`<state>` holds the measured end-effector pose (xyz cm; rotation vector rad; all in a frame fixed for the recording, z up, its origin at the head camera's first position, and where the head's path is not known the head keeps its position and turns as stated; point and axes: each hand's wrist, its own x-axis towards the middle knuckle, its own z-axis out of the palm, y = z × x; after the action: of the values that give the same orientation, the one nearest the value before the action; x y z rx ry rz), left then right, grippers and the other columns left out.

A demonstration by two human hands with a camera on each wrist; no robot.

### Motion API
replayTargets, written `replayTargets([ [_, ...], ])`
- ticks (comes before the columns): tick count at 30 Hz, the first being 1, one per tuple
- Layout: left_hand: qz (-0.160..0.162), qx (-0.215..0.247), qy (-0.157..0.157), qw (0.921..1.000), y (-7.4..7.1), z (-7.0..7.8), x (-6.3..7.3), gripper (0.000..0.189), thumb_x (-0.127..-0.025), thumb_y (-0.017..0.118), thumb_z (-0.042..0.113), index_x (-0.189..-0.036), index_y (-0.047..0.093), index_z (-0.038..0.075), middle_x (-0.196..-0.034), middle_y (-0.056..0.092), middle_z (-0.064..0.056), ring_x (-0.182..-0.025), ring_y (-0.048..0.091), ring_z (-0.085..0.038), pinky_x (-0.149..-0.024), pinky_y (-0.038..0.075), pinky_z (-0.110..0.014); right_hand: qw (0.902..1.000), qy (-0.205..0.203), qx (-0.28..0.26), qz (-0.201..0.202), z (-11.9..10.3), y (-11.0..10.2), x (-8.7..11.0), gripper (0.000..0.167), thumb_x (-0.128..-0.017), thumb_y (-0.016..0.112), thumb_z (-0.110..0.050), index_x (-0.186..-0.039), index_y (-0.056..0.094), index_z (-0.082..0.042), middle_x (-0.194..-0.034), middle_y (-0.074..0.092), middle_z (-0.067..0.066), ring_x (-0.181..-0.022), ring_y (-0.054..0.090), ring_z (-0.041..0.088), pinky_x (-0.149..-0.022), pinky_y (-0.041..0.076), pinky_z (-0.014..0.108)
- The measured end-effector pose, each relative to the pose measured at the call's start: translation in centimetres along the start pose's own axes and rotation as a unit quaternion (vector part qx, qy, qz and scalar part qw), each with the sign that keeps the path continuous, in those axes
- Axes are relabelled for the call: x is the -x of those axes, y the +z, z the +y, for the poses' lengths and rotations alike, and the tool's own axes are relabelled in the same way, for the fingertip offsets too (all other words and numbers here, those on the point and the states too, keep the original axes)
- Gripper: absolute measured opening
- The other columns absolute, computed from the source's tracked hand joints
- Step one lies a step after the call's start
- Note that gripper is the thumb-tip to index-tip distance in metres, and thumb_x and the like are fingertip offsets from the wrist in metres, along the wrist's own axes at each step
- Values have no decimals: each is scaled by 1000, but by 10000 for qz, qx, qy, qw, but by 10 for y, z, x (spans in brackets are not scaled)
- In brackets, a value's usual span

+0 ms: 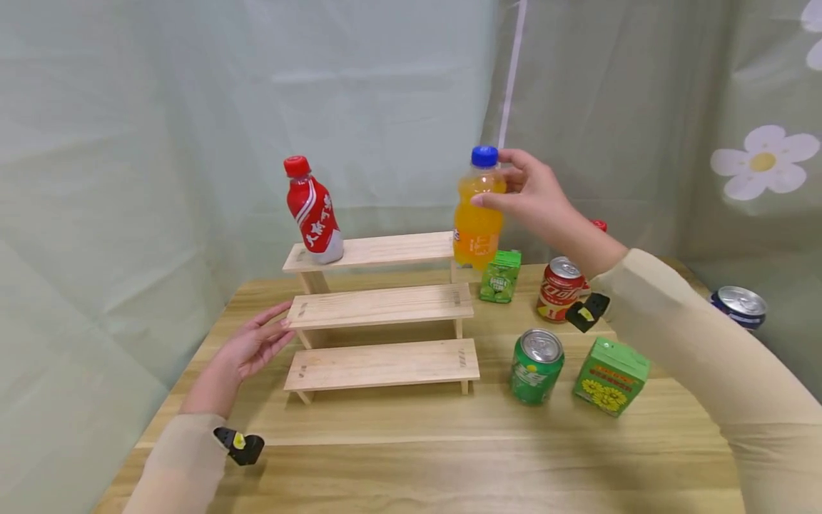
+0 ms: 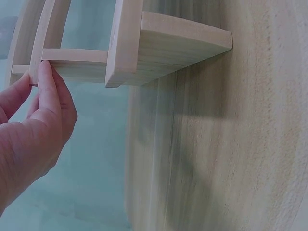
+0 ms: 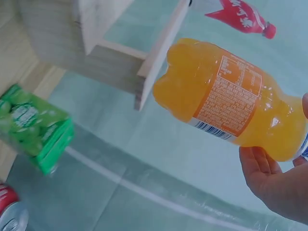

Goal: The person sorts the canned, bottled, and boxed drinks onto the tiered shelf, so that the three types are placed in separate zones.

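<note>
My right hand point(image 1: 538, 196) grips a bottle of orange soda point(image 1: 477, 239) with a blue cap, around its upper part. The bottle is upright in the head view, and its base overlaps the right end of the top step of a three-step wooden display rack point(image 1: 379, 308). In the right wrist view the bottle's base point(image 3: 175, 77) is beside the end of a rack board. My left hand point(image 1: 260, 346) pinches the left end of the rack's middle board, the thumb point(image 2: 17, 94) on one side and fingertips on the other. A red-capped cola bottle point(image 1: 316, 218) stands at the top step's left end.
Right of the rack stand a small green drink carton point(image 1: 500, 278), a red can point(image 1: 556, 291), a green can point(image 1: 536, 371) and a larger green carton point(image 1: 610, 378). A dark blue can point(image 1: 740, 307) is at far right. Another red cap shows behind my right forearm. Curtains hang behind the table.
</note>
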<state>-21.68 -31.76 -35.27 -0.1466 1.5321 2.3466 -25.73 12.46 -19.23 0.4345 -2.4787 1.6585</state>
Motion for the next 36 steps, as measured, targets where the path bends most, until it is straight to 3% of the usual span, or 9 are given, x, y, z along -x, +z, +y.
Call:
replayTargets([
  [10, -19, 116, -19, 9999, 0, 0, 1, 34, -96, 49, -1, -101, 71, 24, -99, 63, -2, -87, 66, -10, -83, 56, -19, 9979, -245, -594, -56, -22, 33, -26, 65, -86, 70, -11, -142, 36, -10, -130, 55, 16, -114, 56, 25, -100, 51, 38],
  [20, -154, 186, -7, 9997, -8, 3, 9, 36, -97, 47, -3, -102, 72, 23, -99, 64, -3, -88, 66, -11, -83, 56, -18, 9915, -495, -1169, -268, -39, 79, -48, 64, -85, 71, -8, -139, 37, -11, -124, 58, 14, -108, 59, 22, -95, 53, 33],
  [36, -301, 185, 88, 9993, -9, -1, 12, 37, -97, 47, -3, -103, 72, 23, -100, 64, -2, -90, 66, -10, -85, 55, -18, 9943, -115, -1005, -325, -45, 126, -62, 67, -84, 72, -7, -139, 35, -13, -126, 54, 12, -112, 55, 21, -98, 51, 33],
])
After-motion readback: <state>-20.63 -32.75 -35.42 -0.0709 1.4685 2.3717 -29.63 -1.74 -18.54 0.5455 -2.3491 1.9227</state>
